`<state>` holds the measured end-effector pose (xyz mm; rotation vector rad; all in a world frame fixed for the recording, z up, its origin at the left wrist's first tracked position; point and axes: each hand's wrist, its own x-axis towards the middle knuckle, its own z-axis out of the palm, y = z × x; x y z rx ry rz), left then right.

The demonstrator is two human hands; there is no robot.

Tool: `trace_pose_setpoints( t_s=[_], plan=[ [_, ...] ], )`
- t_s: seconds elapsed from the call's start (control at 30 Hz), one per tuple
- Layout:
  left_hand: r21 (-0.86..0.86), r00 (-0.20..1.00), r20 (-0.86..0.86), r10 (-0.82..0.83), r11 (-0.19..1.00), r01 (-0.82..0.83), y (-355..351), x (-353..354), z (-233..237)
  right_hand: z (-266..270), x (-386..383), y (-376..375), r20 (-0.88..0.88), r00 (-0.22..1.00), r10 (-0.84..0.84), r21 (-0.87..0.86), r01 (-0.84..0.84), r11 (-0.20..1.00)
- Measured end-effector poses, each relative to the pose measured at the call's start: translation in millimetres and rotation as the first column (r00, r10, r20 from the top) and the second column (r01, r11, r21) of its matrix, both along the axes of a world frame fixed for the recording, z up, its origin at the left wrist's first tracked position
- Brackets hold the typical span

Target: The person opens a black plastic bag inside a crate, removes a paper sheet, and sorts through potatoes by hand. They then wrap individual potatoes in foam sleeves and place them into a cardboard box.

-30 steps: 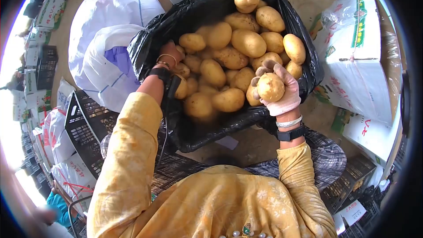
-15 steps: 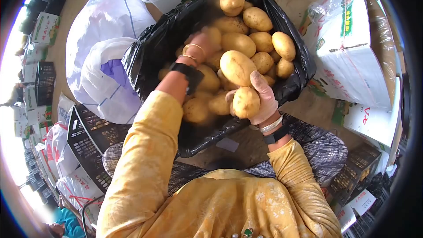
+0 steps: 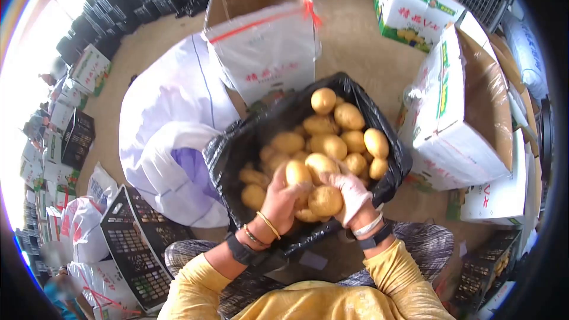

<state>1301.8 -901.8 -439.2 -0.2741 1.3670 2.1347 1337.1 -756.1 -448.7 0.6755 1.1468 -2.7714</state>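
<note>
A crate lined with a black plastic bag (image 3: 394, 160) stands in front of me, with several potatoes (image 3: 348, 117) in it. Over its near part, my left hand (image 3: 283, 201) has its fingers wrapped round a potato (image 3: 297, 173). Beside it, my right hand (image 3: 349, 192), which looks gloved, grips potatoes: one (image 3: 325, 201) sits low against the fingers and another (image 3: 322, 165) lies just above. Both hands are close together, and the undersides of the held potatoes are hidden.
Beyond the crate stands an open white carton (image 3: 267, 53). A white sack (image 3: 172, 106) lies at the left, above a black slatted crate (image 3: 133, 249). More cartons (image 3: 456, 136) stand at the right. Part of a person in teal (image 3: 59, 290) shows at the lower left.
My left hand has come back from the far left of the potatoes to beside my right hand, now with a potato. The view has tilted up, showing more cartons beyond.
</note>
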Motion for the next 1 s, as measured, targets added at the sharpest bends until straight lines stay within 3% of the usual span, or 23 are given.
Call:
trace_pose_setpoints(
  t_s=[0.07,0.1,0.13,0.2,0.27,0.3,0.37,0.4,0.47,0.5,0.53,0.57,0.6,0.63,0.67,0.7,0.73,0.8,0.83,0.87,0.9,0.93,1.0],
  plan=[
    [0.014,0.966,-0.252,-0.057,0.998,0.062,-3.4,-53.0,58.5,58.2,-48.6,2.7,-0.333,0.940,0.072,0.102,-0.040,0.994],
    [-0.313,0.718,-0.653,-0.240,0.949,0.032,-14.8,-95.0,73.0,88.8,-75.5,3.7,-0.345,0.936,0.071,0.103,-0.038,0.994],
    [-0.103,0.759,-0.635,-0.141,0.990,0.097,-14.9,-125.4,103.6,120.0,-104.9,5.3,-0.495,0.867,0.050,-0.101,-0.114,0.988],
    [0.335,0.856,-0.517,0.010,0.923,0.191,-15.3,-185.8,164.4,165.5,-150.4,5.6,-0.710,0.699,-0.088,-0.438,-0.341,0.832],
    [0.278,0.959,-0.270,0.091,0.960,-0.012,-31.9,-223.3,186.8,175.7,-169.1,-0.7,-0.526,0.807,-0.267,-0.494,-0.034,0.869],
    [0.302,0.936,-0.342,0.085,0.953,0.024,-48.4,-236.2,171.1,168.5,-172.8,2.0,-0.502,0.821,-0.270,-0.504,-0.025,0.863],
    [0.266,0.887,-0.461,0.022,0.957,0.114,-72.1,-224.9,121.8,131.4,-171.3,5.1,-0.670,0.725,-0.162,-0.302,-0.067,0.951],
    [0.234,0.872,-0.483,-0.086,0.947,0.223,-82.5,-212.8,93.2,117.4,-166.2,4.9,-0.566,0.805,-0.177,-0.311,-0.010,0.950],
    [-0.088,0.812,-0.504,-0.294,0.953,0.291,-86.6,-171.5,50.4,72.4,-160.9,18.5,-0.577,0.817,-0.008,-0.152,-0.098,0.984],
    [-0.106,0.813,-0.463,-0.353,0.933,0.345,-89.2,-161.4,16.8,49.3,-157.4,25.0,-0.601,0.795,0.085,-0.044,-0.138,0.989],
    [-0.299,0.793,-0.393,-0.466,0.880,0.369,-87.8,-153.8,-13.4,36.2,-144.1,18.0,-0.461,0.886,0.049,0.138,0.017,0.990],
    [-0.364,0.764,-0.283,-0.580,0.802,0.473,-89.7,-153.6,-43.6,23.8,-129.8,11.3,-0.335,0.937,0.095,0.298,0.010,0.954],
    [-0.794,0.724,-0.129,-0.677,0.508,0.334,-70.9,-140.2,-58.9,8.2,-119.4,6.0,-0.199,0.973,0.118,0.448,-0.017,0.894],
    [-0.965,0.457,-0.096,-0.884,0.195,0.174,-63.0,-136.2,-72.1,-15.4,-118.2,1.9,-0.064,0.977,0.204,0.595,-0.126,0.794],
    [-0.985,0.229,0.167,-0.959,-0.151,0.087,-53.3,-134.2,-92.6,-42.4,-117.0,-2.6,0.081,0.961,0.263,0.708,-0.241,0.664],
    [-0.937,0.269,0.346,-0.899,-0.345,0.053,-50.5,-135.3,-128.3,-70.7,-114.5,-7.5,0.143,0.920,0.364,0.865,-0.295,0.406],
    [-0.937,0.272,0.345,-0.898,-0.344,0.054,-47.0,-133.1,-140.3,-87.8,-113.0,-12.0,0.227,0.868,0.441,0.946,-0.304,0.111],
    [-0.958,0.491,0.285,-0.823,-0.236,0.162,-46.5,-127.9,-162.7,-60.3,-97.7,-35.5,0.643,0.677,0.358,0.765,-0.542,-0.348],
    [-0.971,0.573,0.232,-0.786,-0.149,0.190,-48.5,-128.4,-178.7,-65.8,-91.3,-45.8,0.722,0.587,0.366,0.688,-0.557,-0.465],
    [-0.968,0.571,0.243,-0.784,-0.157,0.197,-50.5,-132.1,-178.9,-78.2,-88.7,-55.3,0.793,0.492,0.360,0.604,-0.553,-0.574],
    [-0.992,0.581,0.057,-0.812,0.017,0.122,-53.4,-135.4,-177.9,-132.7,-87.8,-68.8,0.819,0.537,0.199,0.563,-0.691,-0.453],
    [-0.980,0.578,-0.133,-0.805,0.195,0.046,-56.7,-140.9,-176.8,-132.1,-73.4,-71.6,0.738,0.639,0.218,0.669,-0.647,-0.366],
    [-0.951,0.620,-0.064,-0.782,0.235,0.199,-74.2,-173.5,-183.3,-140.2,-76.4,-78.0,0.785,0.601,0.153,0.595,-0.660,-0.460]
  ],
)
